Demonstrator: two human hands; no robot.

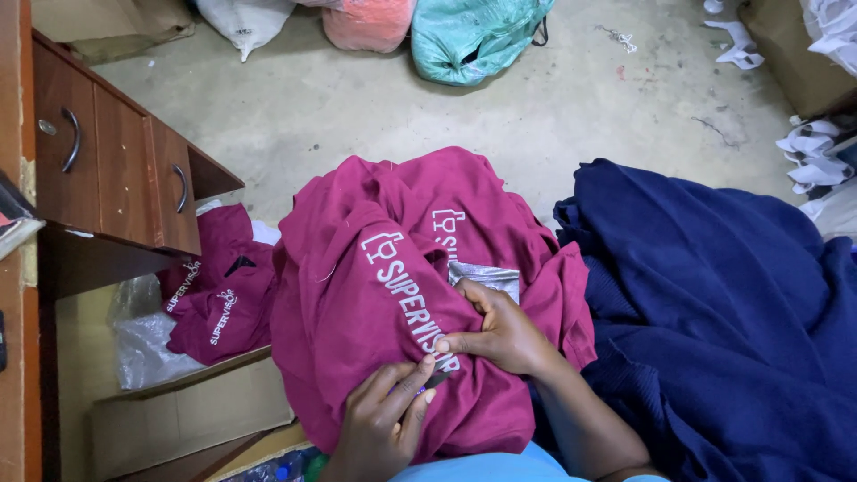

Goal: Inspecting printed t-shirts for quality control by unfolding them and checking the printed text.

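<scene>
A maroon garment (375, 295) with white printed lettering lies bunched on my lap. My right hand (500, 332) pinches its fabric beside the lettering, fingers closed on the cloth. My left hand (386, 418) presses against the same garment just below, its fingertips closed on a small dark tool (435, 382) that is mostly hidden. A grey shiny patch (486, 277) shows in a fold above my right hand.
A dark blue cloth (714, 303) covers the right side. More maroon garments (219, 295) lie on plastic at the left, under a brown wooden drawer unit (116, 170). Stuffed bags (464, 36) stand on the concrete floor behind. White fabric scraps (812, 152) lie at far right.
</scene>
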